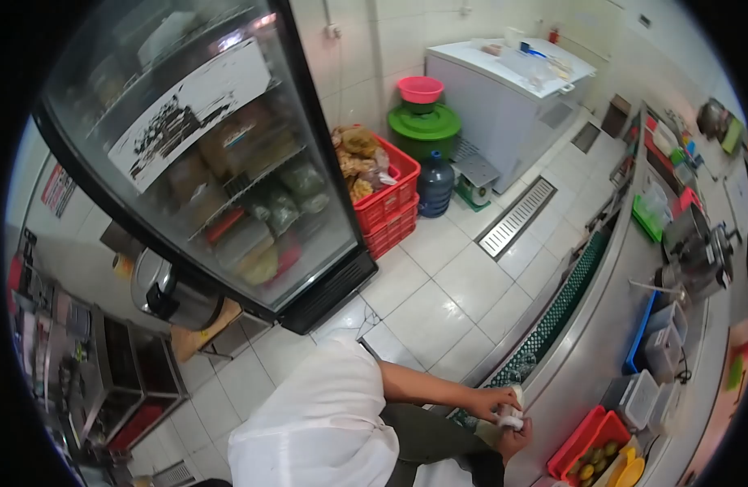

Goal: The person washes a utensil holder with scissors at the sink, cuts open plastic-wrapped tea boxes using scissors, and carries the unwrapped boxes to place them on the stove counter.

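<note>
Both hands come together at the near edge of the steel counter (pixel 564 357), around a small white item (pixel 512 422) whose kind I cannot make out. My left hand (pixel 493 402), at the end of a bare forearm, has its fingers curled on the item's upper side. My right hand (pixel 515 441) pinches it from below. Just past my left hand, clear glasses (pixel 523 365) stand on a green perforated mat (pixel 552 329). A white sleeve and a dark green cloth fill the space below the arm.
A red tray (pixel 573 446) of green-yellow fruit, yellow scoops (pixel 629 469) and plastic containers (pixel 629 398) line the counter. A glass-door fridge (pixel 219 162) stands left. Red crates (pixel 390 215), a blue water jug (pixel 435 185), a scale (pixel 474 193) and a chest freezer (pixel 491 105) occupy the floor behind.
</note>
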